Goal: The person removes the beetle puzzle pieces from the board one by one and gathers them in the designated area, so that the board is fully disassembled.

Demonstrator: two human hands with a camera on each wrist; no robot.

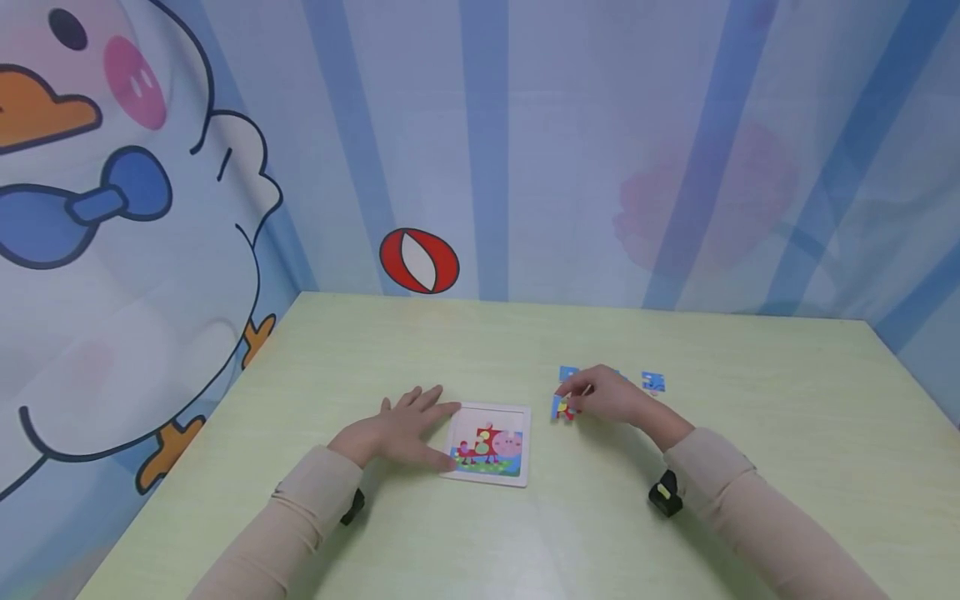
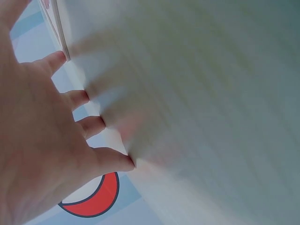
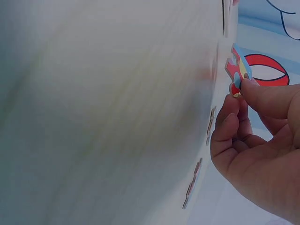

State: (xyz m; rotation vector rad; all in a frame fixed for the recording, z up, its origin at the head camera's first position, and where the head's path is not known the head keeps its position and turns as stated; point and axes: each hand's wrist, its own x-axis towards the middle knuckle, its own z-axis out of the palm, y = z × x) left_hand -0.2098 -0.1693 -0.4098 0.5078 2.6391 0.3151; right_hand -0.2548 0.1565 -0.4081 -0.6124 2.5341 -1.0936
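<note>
A white-framed puzzle tray (image 1: 487, 481) lies on the table, its lower part filled with pieces that show a pink cartoon pig over grass; bare tray shows along the top. My left hand (image 1: 405, 429) is spread at the tray's left side, thumb and index finger touching its edge. To the right of the tray, my right hand (image 1: 611, 395) pinches a jigsaw piece (image 3: 238, 70) between thumb and fingers. Red, yellow and blue colour this piece, and it is raised off the table in the right wrist view. The left wrist view shows the left fingertips resting on the tabletop.
Behind the right hand lie loose blue puzzle pieces, one (image 1: 568, 373) at its upper left and another (image 1: 653, 382) at its right; one more is partly hidden by the hand. The pale table (image 1: 375, 333) ends at a printed curtain (image 1: 555, 167).
</note>
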